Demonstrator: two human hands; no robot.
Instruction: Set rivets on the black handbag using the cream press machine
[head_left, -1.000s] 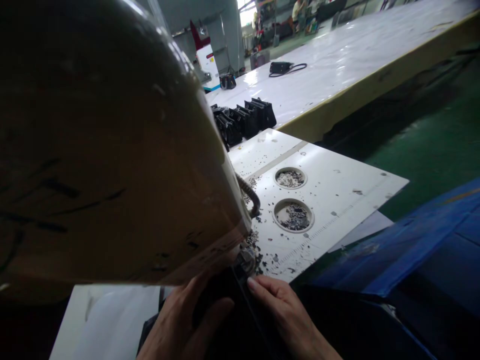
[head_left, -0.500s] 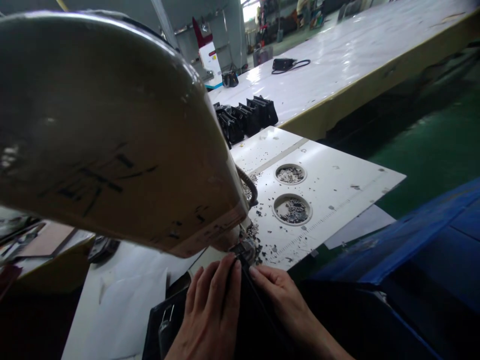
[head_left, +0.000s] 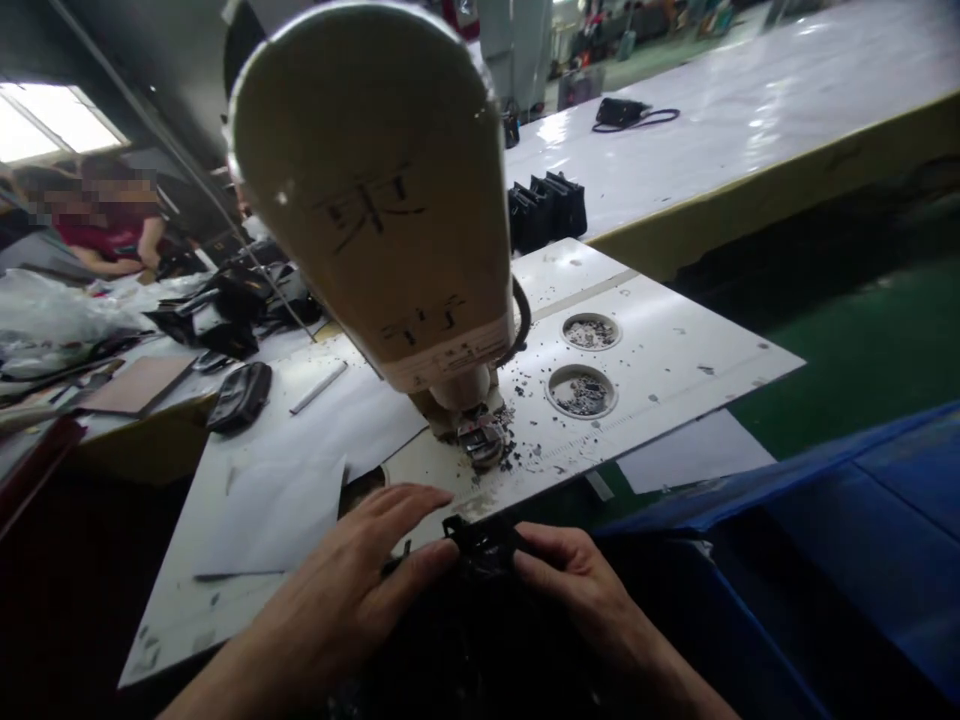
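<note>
A dark black bag [head_left: 480, 620] is in front of me, below the machine's working end; most of its body is lost in shadow. My right hand [head_left: 574, 570] pinches its upper right edge between thumb and fingers. On the other side, my left hand [head_left: 375, 560] has its fingers stretched out and parted from the thumb. The left thumb tip lies against the bag's upper left corner. Just beyond both hands stands a beige machine head [head_left: 382, 210] with handwritten characters. Its metal foot [head_left: 481, 440] is apart from the bag.
The white machine table [head_left: 675, 330] has two round recesses holding dark scraps. White paper [head_left: 277, 510] lies at left, near a black pouch [head_left: 240, 397]. Small black bags [head_left: 551, 205] stand behind. A blue covered bin [head_left: 862, 510] is at right. People [head_left: 112, 225] sit far left.
The bag has come away from the machine's foot toward me. My left hand has shifted left and spread its fingers. The view has turned left and moved back.
</note>
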